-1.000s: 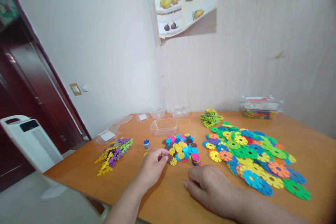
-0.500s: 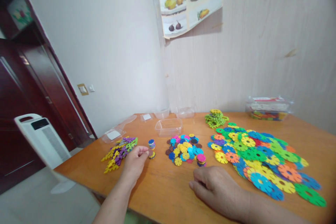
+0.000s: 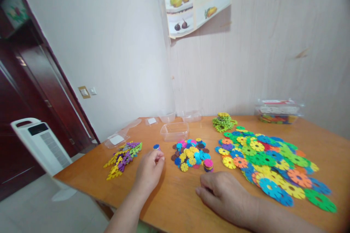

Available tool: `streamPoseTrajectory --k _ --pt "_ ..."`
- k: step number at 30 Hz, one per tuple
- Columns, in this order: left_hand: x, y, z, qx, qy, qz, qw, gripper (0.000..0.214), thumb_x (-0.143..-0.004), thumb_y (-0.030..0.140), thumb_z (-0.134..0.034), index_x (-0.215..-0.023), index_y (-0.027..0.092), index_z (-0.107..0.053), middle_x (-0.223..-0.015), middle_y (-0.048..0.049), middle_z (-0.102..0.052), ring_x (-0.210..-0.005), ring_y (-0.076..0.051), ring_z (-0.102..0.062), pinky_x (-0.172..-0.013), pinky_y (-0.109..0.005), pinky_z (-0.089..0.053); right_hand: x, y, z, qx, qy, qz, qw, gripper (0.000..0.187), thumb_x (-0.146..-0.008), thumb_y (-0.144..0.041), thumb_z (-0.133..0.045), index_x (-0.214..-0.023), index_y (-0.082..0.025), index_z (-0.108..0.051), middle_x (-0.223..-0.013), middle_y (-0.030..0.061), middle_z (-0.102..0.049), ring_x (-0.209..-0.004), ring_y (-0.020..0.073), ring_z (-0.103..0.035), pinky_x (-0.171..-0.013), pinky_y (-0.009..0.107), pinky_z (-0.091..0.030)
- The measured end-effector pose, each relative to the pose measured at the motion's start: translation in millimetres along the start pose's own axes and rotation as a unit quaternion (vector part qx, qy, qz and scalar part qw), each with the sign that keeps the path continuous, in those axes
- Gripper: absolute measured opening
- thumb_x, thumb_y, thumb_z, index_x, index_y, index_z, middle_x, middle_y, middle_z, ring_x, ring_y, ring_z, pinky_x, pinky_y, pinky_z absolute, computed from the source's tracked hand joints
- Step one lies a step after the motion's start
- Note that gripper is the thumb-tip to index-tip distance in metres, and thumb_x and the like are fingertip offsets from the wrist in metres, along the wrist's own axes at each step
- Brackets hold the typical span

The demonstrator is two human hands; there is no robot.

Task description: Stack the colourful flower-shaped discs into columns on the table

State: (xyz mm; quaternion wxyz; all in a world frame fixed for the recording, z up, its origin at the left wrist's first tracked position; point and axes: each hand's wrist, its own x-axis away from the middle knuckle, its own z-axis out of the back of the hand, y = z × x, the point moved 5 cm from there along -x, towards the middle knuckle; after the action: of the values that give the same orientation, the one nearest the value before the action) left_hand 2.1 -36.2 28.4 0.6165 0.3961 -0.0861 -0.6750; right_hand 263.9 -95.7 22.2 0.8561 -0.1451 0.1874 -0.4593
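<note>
My left hand (image 3: 150, 169) is closed in a pinch beside a short stack of small notched discs (image 3: 156, 147); only the blue top and upper part of the stack show. Whatever the fingertips hold is hidden from this side. My right hand (image 3: 222, 193) lies on the table in a loose fist, its fingers curled under so their inside is out of sight. Just beyond it stands another small stack of discs (image 3: 208, 165), pink on top. Between the hands, farther back, spreads a pile of small coloured discs (image 3: 190, 153).
Large notched discs (image 3: 270, 164) cover the table's right side. Left lie yellow, purple and green connector pieces (image 3: 124, 158); green pieces (image 3: 224, 122) are heaped at the back. A clear tub (image 3: 175, 133), lids (image 3: 117, 139) and a filled clear box (image 3: 279, 112) stand around.
My left hand has moved right and slightly toward me, now covering the lower stack area. The brown disc seen at its fingertips is out of view. My right hand stays in place.
</note>
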Motion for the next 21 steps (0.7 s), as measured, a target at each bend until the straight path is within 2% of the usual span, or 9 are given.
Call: streamPoseTrajectory --k 4,8,12,21 --pt "8.9 31.6 -25.3 0.000 -0.081 -0.070 0.994 0.016 -0.086 0.032 -0.059 -0.089 0.023 -0.071 -0.089 -0.0051 -0.069 -0.089 -0.021 -0.063 -0.081 -0.030 -0.044 -0.9 0.8 -2.2 0.007 0.003 -0.002 1.000 0.035 -0.096 -0.039 -0.049 -0.067 -0.021 -0.056 -0.068 0.0005 -0.067 -0.059 0.0127 -0.055 -0.053 0.027 -0.024" --pt "13.8 49.7 -39.8 -0.026 -0.127 -0.103 0.986 0.016 -0.083 0.034 -0.064 -0.093 0.024 -0.073 -0.092 -0.0052 -0.067 -0.092 -0.021 -0.061 -0.080 -0.031 -0.043 -1.5 -1.1 -1.0 0.006 0.006 0.004 1.000 0.033 -0.095 -0.038 -0.049 -0.067 -0.021 -0.057 -0.069 0.0009 -0.067 -0.059 0.0125 -0.054 -0.053 0.028 -0.024" --pt "12.7 52.7 -43.9 -0.029 -0.131 -0.107 0.985 0.011 -0.080 0.030 -0.067 -0.088 0.023 -0.071 -0.091 -0.0050 -0.066 -0.089 -0.021 -0.060 -0.078 -0.030 -0.042 -1.7 -0.7 -0.6 0.003 0.008 0.004 1.000 0.033 -0.095 -0.037 -0.049 -0.067 -0.021 -0.057 -0.068 0.0006 -0.067 -0.059 0.0125 -0.054 -0.053 0.028 -0.023" --pt "11.5 41.1 -48.5 0.025 -0.118 -0.080 0.989 0.007 -0.080 0.020 -0.061 -0.083 0.021 -0.067 -0.086 -0.0033 -0.065 -0.084 -0.018 -0.060 -0.076 -0.028 -0.043 -0.8 -0.9 -1.3 0.005 0.014 0.002 1.000 0.033 -0.094 -0.038 -0.049 -0.066 -0.020 -0.054 -0.066 0.0000 -0.065 -0.057 0.0115 -0.052 -0.052 0.028 -0.021"
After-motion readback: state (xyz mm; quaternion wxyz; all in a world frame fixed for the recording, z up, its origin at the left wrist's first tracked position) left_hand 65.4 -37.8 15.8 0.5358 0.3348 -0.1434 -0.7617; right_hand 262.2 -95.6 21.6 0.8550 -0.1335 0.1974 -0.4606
